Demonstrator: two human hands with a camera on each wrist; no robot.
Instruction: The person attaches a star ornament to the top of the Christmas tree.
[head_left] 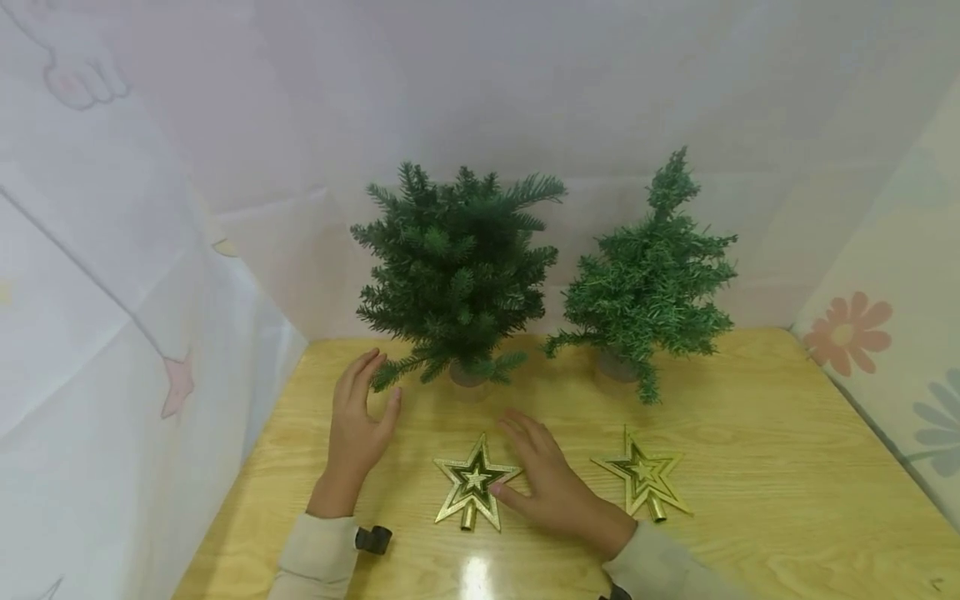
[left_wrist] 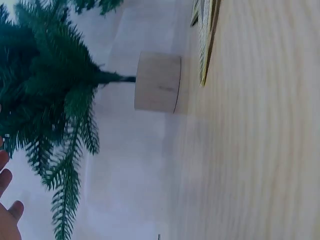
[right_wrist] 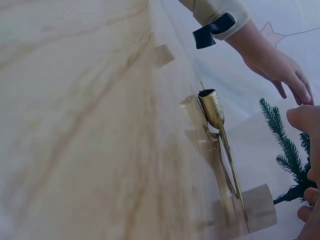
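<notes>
Two small artificial Christmas trees stand at the back of the table: a fuller dark green tree (head_left: 457, 267) on the left and a lighter green tree (head_left: 652, 292) on the right. My left hand (head_left: 360, 429) is beside the left tree's lowest branch, fingers loosely bent; whether it touches the needles I cannot tell. My right hand (head_left: 555, 487) hovers with spread fingers by the right side of a gold star tree topper (head_left: 474, 477). A second gold star topper (head_left: 641, 471) lies to the right of that hand. In the left wrist view the left tree's round wooden base (left_wrist: 157, 82) shows.
The light wooden table (head_left: 787, 467) carries the trees and stars. Pale cloth (head_left: 465, 100) hangs behind it, and printed cloth walls stand at both sides, with an orange flower (head_left: 849, 333) on the right one. Each wrist wears a black strap (head_left: 373, 540).
</notes>
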